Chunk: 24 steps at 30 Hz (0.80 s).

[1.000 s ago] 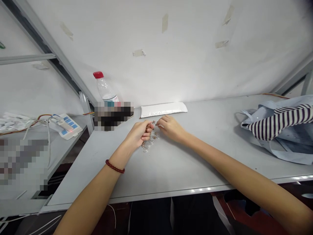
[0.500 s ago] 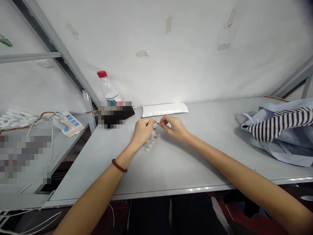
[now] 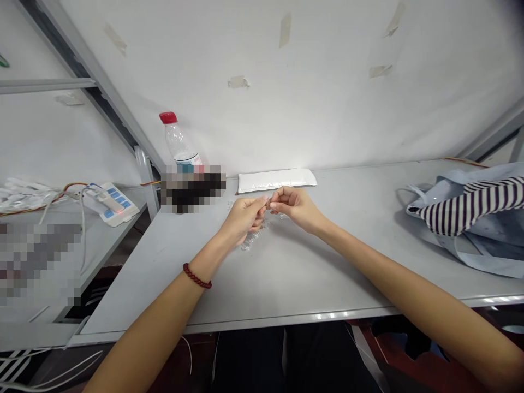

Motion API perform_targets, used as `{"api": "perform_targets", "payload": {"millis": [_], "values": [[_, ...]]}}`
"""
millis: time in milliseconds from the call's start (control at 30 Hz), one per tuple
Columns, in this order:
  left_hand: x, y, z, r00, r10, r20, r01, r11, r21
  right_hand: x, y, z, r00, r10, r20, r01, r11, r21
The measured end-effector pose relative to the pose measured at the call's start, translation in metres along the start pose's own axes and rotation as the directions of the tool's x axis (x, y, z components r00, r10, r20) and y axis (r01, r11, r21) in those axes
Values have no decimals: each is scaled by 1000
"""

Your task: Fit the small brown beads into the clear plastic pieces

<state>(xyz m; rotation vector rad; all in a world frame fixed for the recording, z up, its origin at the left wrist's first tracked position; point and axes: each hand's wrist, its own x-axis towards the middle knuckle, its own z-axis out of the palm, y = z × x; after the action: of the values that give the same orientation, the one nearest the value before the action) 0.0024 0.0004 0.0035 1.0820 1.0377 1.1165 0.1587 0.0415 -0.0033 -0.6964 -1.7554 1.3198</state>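
Observation:
Near the middle of the grey table [image 3: 262,295], my left hand [image 3: 244,217] is closed, its thumb and finger pinching something small and brownish. My right hand [image 3: 291,206] pinches at the same spot, its fingertips almost touching the left ones. What lies between the fingertips is too small to name. Clear plastic pieces [image 3: 249,242] lie on the table below and beside my left hand, partly hidden by it. A white padded packet [image 3: 277,180] rests just behind both hands, against the wall.
A red-capped bottle [image 3: 179,143] stands at the back left, beside a blurred dark object [image 3: 194,191]. On the left side table sits a power strip [image 3: 117,204] with cables. A striped bag [image 3: 462,210] lies at the right.
Both hands have come together at the fingertips. The left fingers now curl more visibly below the thumb. The view has shifted slightly.

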Motion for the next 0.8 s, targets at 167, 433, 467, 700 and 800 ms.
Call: {"api": "perform_targets", "payload": {"millis": [167, 433, 467, 700, 800], "values": [[0, 1, 1, 1000, -21, -5, 21, 999, 32, -4, -3, 4, 994, -72, -77, 63, 992, -113], [-1, -2, 6, 989, 132, -64, -114, 968, 222, 1, -2, -4, 997, 75, -15, -74, 996, 39], [-2, -3, 6, 979, 184, -89, -151, 944, 295, 1, -1, -3, 998, 45, -40, -47, 998, -44], [1, 9, -1, 940, 229, -251, -186, 965, 185, 5, 21, 0, 976, -204, -81, 102, 747, -657], [4, 14, -7, 988, -24, -151, -2, 985, -171, 7, 27, -2, 982, -186, 15, 134, 645, -752]]}}
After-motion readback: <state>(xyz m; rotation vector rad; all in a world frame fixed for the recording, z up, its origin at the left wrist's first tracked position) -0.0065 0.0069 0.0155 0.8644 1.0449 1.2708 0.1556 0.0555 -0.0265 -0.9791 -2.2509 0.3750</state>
